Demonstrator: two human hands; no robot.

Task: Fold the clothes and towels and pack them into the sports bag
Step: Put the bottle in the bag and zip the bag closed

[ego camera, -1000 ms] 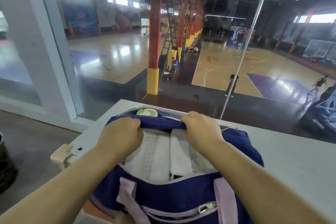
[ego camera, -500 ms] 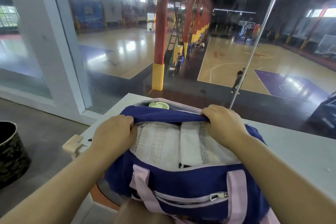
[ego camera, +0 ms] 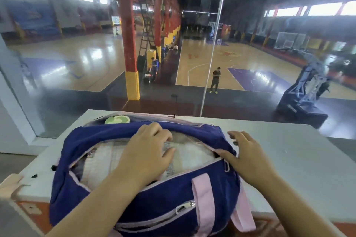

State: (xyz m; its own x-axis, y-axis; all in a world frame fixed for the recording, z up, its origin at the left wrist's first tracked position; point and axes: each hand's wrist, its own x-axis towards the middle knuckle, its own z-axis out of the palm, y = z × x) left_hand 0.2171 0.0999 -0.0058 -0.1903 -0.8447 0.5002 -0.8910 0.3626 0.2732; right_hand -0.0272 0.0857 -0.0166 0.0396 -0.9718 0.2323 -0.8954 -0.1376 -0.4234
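A navy sports bag (ego camera: 119,194) with pink straps lies on the white table (ego camera: 300,159), its top unzipped. Folded white towels (ego camera: 192,158) fill the opening. My left hand (ego camera: 146,152) rests flat on the towels in the middle of the opening, fingers spread. At the right end of the zip lies my right hand (ego camera: 244,152), fingers apart, thumb on the bag's edge by the zipper end. A green round object (ego camera: 116,120) shows behind the bag's far rim.
The table stands against a large glass pane (ego camera: 77,75) with a metal pole (ego camera: 212,54), overlooking basketball courts with people below. The table's left edge (ego camera: 21,181) and near edge are close to the bag. A white pillar (ego camera: 11,113) rises at the left.
Both hands let go of the bag's far rim. The left hand moved onto the towels in the opening; the right slid to the bag's right end. The view tilted up.
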